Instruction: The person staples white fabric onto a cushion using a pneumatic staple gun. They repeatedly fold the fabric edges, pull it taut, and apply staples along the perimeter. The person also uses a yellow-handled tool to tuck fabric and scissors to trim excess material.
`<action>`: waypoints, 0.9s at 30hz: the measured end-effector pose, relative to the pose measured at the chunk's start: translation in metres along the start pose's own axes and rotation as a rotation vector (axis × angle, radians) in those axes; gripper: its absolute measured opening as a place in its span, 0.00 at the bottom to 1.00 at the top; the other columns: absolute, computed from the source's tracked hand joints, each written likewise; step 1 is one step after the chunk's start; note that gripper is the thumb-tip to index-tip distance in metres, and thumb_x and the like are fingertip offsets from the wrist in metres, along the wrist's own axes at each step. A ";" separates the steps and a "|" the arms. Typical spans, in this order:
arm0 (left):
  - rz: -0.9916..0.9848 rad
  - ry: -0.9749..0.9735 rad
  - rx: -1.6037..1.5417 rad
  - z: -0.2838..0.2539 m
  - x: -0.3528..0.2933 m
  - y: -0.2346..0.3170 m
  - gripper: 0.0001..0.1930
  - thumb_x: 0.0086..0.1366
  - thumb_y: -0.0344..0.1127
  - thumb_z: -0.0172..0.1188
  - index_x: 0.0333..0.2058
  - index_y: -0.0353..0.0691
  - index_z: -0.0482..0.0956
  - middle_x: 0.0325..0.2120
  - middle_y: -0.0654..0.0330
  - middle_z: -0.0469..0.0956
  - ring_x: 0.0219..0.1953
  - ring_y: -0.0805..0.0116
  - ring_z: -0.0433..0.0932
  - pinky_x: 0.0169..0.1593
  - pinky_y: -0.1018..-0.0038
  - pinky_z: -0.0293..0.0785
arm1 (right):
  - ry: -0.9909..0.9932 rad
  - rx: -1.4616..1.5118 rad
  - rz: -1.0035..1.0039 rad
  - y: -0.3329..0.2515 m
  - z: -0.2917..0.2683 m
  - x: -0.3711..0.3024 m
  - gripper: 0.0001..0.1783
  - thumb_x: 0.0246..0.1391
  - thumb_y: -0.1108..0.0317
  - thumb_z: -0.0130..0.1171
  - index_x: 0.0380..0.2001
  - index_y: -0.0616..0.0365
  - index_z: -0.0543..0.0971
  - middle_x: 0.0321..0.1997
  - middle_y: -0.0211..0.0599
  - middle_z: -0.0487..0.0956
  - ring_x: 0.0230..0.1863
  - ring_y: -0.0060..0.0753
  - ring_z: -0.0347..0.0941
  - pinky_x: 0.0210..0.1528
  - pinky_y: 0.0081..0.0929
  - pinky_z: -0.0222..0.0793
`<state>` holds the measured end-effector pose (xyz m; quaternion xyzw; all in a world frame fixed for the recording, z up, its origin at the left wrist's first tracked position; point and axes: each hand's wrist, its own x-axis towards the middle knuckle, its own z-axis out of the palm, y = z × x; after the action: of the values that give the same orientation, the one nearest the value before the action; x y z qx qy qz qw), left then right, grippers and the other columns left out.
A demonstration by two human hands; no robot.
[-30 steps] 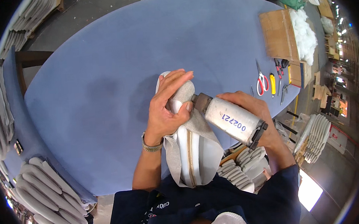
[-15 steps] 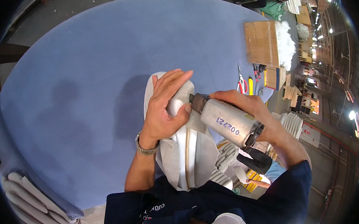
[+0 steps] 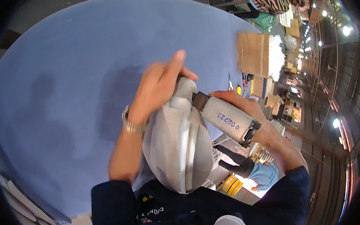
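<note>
A long rounded cushion part (image 3: 165, 148), covered in light grey fabric, leans upright against my torso. White padding and a narrow tan strip show along its middle. My left hand (image 3: 156, 87), smeared by motion, is at its far end, two digits stretched apart. Its other fingers are hidden, and whether it touches the fabric is unclear. In my right hand (image 3: 245, 107) I hold a silver staple gun (image 3: 227, 116) with a dark nose. That nose is up against the right side of the fabric near the far end.
A broad blue table (image 3: 66, 118) spreads ahead and left. At its right end are an open cardboard box (image 3: 253, 53) of white stuffing and several hand tools (image 3: 243, 82). Grey padded parts (image 3: 32, 214) lie lower left. Another person (image 3: 262, 175) is beyond my right arm.
My left hand has lifted off the cushion part's front and shifted up and away, its thumb no longer pressing there. The staple gun stays by the far end. My view has swung slightly.
</note>
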<state>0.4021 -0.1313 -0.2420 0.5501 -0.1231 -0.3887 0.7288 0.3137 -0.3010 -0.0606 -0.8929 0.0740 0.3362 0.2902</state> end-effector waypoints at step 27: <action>0.479 0.219 0.077 0.005 -0.003 -0.043 0.28 0.79 0.43 0.43 0.22 0.39 0.84 0.18 0.56 0.78 0.24 0.59 0.75 0.38 0.63 0.70 | -0.027 -0.174 -0.073 -0.034 0.006 0.021 0.38 0.44 0.71 0.72 0.62 0.61 0.74 0.58 0.47 0.81 0.53 0.45 0.84 0.55 0.32 0.77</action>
<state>0.3783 -0.1370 -0.2779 0.5712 -0.1850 -0.1382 0.7877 0.3376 -0.2680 -0.0617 -0.9122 0.0079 0.3427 0.2243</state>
